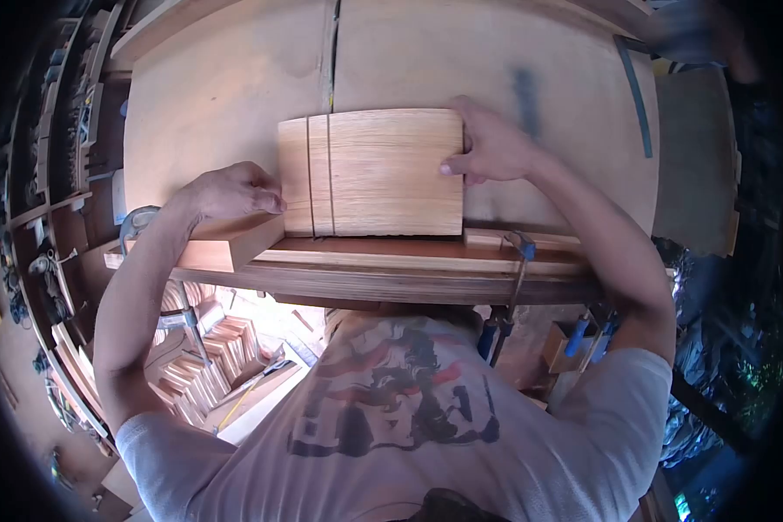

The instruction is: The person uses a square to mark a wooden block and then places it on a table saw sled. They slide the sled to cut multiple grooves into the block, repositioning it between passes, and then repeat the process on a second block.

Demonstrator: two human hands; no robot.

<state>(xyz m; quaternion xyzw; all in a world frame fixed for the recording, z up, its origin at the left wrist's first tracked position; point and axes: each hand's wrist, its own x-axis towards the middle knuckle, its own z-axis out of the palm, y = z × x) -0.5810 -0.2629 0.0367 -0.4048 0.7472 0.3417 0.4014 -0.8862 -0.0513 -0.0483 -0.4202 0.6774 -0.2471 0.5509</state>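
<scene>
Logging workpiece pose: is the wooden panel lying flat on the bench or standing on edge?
Flat: the wooden panel shows its whole broad face, resting on the bench, right hand holding its side edge.

No text, label, brand, number or sign can be read. The shirt (391, 409) carries a dark and red printed picture with no legible letters. The board (370, 172) shows only 2 drawn lines, no writing.
</scene>
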